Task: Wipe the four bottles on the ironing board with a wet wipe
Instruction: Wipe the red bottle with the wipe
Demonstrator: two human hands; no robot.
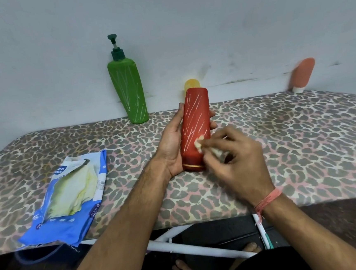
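Red bottle [195,129] with white scribbles is up off the ironing board [280,138], cradled in the left hand [171,144], fingers wrapped behind it. Right hand [237,157] pinches a balled-up wipe [201,143] against its lower half. Green pump bottle [129,89], yellow one [192,83] and orange tube [303,74] stand by the wall [184,16]. Wipe pack [70,193] lies open on the left.
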